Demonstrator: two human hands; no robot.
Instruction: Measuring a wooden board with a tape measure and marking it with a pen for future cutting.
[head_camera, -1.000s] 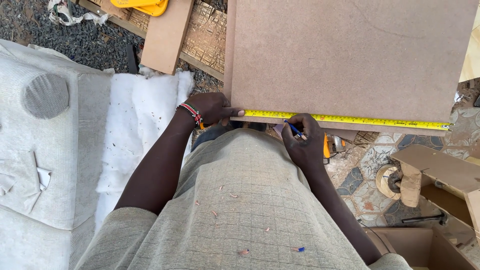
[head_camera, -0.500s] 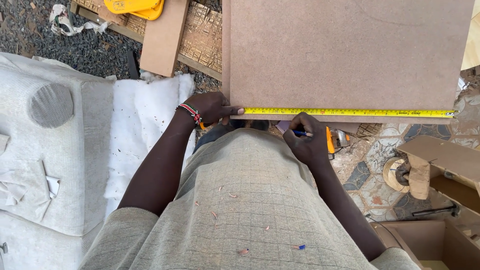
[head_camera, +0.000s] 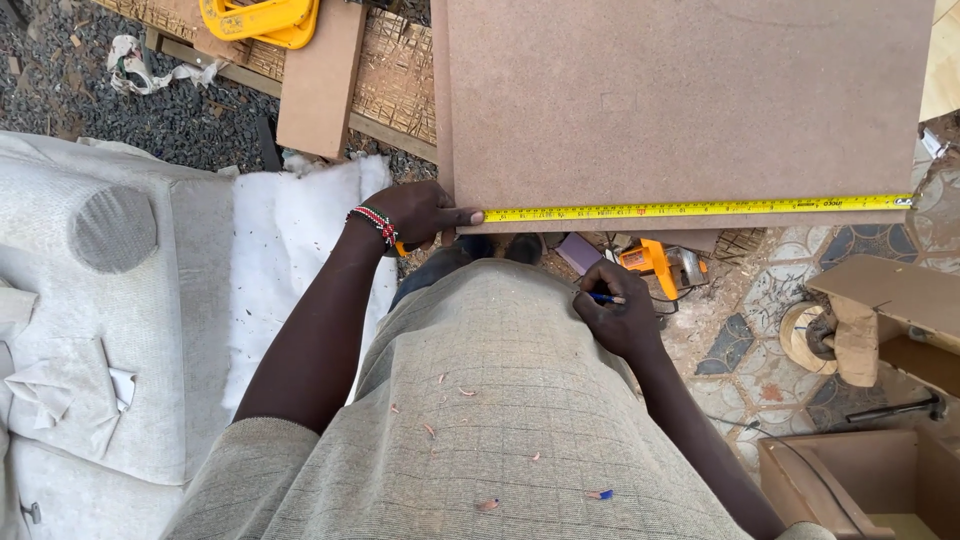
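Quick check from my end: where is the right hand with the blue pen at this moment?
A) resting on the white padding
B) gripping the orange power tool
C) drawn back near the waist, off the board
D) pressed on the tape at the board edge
C: the right hand holds the blue pen near the waist, clear of the tape measure and the board.

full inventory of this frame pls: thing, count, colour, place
fibreboard panel: 1, brown, top centre to right
tape measure: 1, yellow, stretched along the panel's near edge
pencil: 1, blue, in right hand
power tool: 1, orange, on the ground under the panel edge
small board: 1, brown, top left
yellow tool: 1, top left, partly cut off
padding sheet: 1, white, left of the person
upholstered piece: 1, grey, far left
wooden box: 1, brown, bottom right
left hand: pins the tape's end at the panel's corner
right hand: off the panel, holding the pencil
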